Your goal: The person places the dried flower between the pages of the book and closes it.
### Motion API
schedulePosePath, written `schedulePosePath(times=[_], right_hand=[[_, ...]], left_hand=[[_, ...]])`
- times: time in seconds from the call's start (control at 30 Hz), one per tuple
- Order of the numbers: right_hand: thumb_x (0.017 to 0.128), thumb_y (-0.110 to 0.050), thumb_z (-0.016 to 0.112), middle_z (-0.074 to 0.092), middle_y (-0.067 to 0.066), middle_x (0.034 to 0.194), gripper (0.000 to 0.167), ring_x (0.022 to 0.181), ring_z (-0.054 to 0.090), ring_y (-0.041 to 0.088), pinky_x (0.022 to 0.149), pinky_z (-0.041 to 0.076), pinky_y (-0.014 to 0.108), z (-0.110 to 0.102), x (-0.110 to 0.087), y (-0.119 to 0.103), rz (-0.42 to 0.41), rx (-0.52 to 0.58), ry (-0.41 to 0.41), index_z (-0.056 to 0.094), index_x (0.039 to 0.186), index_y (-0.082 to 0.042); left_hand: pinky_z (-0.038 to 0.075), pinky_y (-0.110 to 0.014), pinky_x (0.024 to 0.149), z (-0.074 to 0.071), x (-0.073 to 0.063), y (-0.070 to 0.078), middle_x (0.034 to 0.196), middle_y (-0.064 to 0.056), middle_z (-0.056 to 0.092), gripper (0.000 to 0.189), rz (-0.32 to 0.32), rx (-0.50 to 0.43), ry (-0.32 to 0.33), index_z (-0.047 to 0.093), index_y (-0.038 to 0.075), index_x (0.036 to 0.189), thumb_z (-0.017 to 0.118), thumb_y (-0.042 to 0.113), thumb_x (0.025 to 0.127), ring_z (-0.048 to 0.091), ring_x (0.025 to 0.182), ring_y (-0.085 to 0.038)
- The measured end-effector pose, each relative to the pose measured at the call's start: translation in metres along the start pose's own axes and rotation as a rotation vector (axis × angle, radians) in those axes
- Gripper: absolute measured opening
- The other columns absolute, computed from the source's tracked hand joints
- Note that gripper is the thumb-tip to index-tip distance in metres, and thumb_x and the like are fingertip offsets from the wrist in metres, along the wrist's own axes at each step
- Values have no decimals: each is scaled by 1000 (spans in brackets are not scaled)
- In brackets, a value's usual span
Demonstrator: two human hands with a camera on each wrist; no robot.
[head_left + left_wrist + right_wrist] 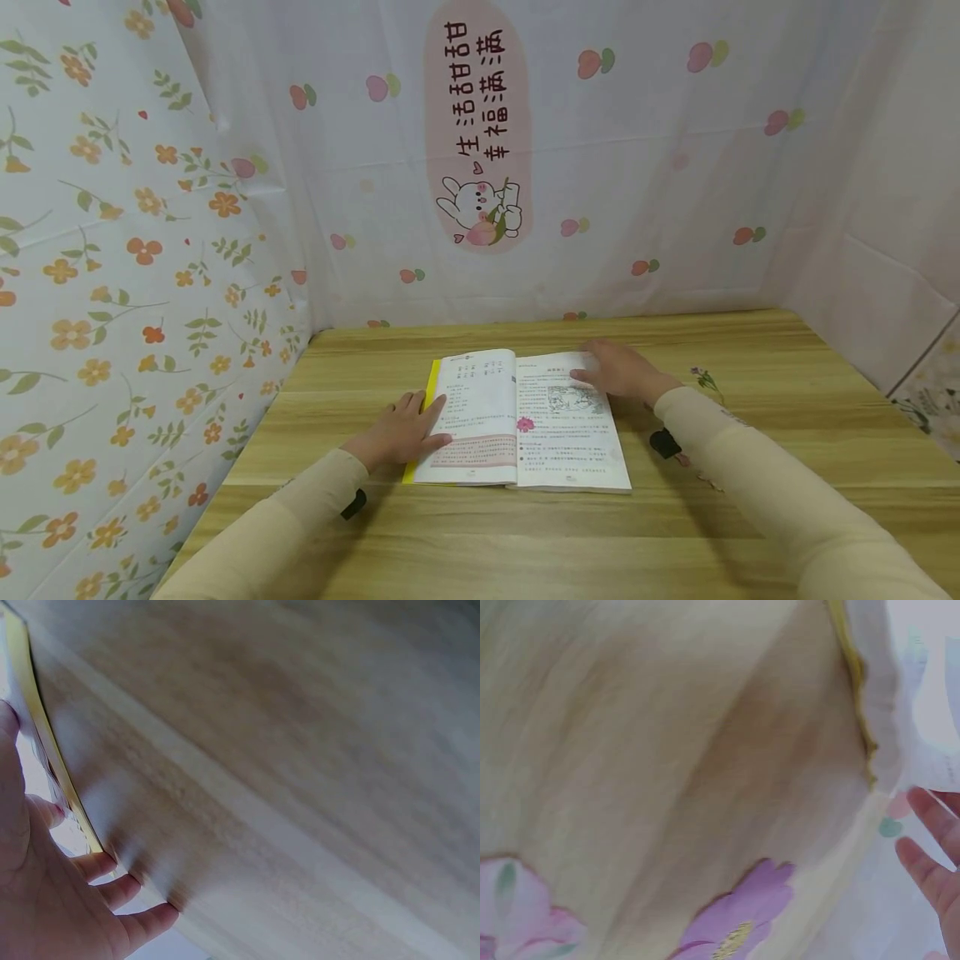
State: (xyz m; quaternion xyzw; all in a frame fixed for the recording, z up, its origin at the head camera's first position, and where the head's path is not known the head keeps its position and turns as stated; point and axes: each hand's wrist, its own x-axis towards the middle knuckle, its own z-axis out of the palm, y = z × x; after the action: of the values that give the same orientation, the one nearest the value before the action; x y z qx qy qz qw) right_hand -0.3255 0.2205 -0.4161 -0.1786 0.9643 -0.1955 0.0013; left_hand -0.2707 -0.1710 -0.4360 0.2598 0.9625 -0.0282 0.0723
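Observation:
An open book with printed pages and a yellow cover edge lies on the table in the head view. Its right page carries a line drawing and a pink flower mark by the fold. My left hand rests at the book's left edge, thumb over the left page. In the left wrist view, the left hand's fingertips touch the tabletop beside the cover. At the top right corner of the right page lies my right hand. The right wrist view shows its fingers spread at the page corner; its thumb is hidden there.
The wood-grain table carries flower decorations to the right of the book. A purple flower shows in the right wrist view. Patterned cloth hangs behind and at both sides of the table.

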Motion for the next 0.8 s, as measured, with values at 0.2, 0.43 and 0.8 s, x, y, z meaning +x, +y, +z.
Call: schedulePosePath(times=[0.2,0.43,0.8], right_hand=[[99,-41,55,52,26,132,60,121,49,42,98,39,56,-10,-3,-6,5,223,2,48,138,4],[99,-51,48,36,32,144,78,130,38,46,100,37,56,-18,-5,-11,128,597,-11,26,149,4],[100,-55,39,36,27,142,81,118,52,33,92,47,40,-29,-11,-35,197,1161,3,13,152,3]], left_hand=[[34,-56,100,1,0,-1,148,-24,31,77,-4,-8,-1,25,13,155,40,62,97,32,134,-40],[34,-56,101,0,-1,0,148,-25,31,77,0,-19,0,26,12,155,41,61,97,32,134,-40],[35,-56,100,0,0,-1,147,-25,32,79,-4,8,10,25,12,155,39,62,97,33,133,-40]])
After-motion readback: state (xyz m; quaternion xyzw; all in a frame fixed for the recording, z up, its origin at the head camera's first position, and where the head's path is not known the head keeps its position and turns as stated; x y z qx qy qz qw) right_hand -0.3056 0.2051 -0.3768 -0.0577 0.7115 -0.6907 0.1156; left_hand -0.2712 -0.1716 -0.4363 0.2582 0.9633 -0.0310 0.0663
